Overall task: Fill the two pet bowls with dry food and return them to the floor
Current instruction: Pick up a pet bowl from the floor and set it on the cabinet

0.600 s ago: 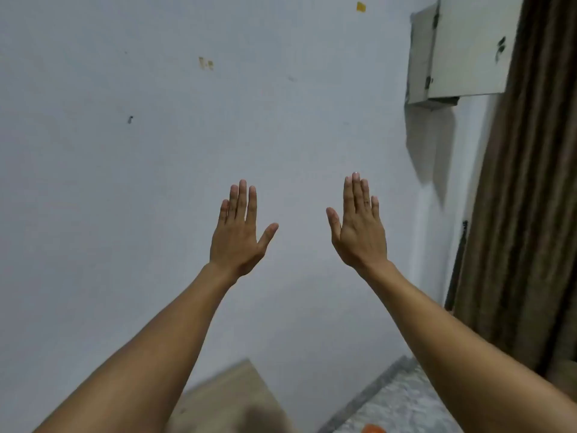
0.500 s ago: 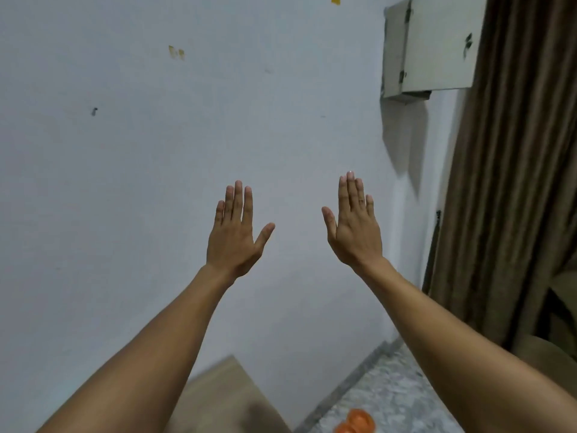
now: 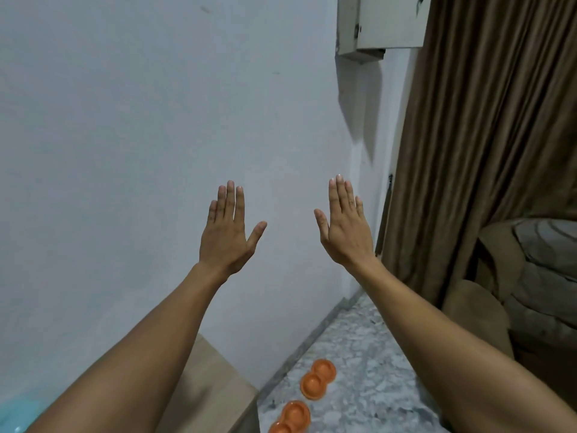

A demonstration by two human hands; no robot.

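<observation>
Desk (image 3: 206, 398): wooden corner, set against the wall.
Left hand (image 3: 226, 235): raised above the desk, fingers straight, holding nothing.
Near bowl (image 3: 292, 417) and far bowl (image 3: 318, 381): orange, on the floor (image 3: 374, 385) just right of the desk, and they look empty.
Right hand (image 3: 345, 232): raised up-right of the desk, fingers straight, empty.
Risk: the shallow bowls could spill food if tilted while carried.
Writing: none legible.

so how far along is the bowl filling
Nothing looks done: the far bowl and near bowl sit on the floor showing only orange inside, no food visible. Nothing is in hand: the left hand and right hand are raised, flat and empty. Left to do: lift both bowls, fill them, set them back.
</observation>
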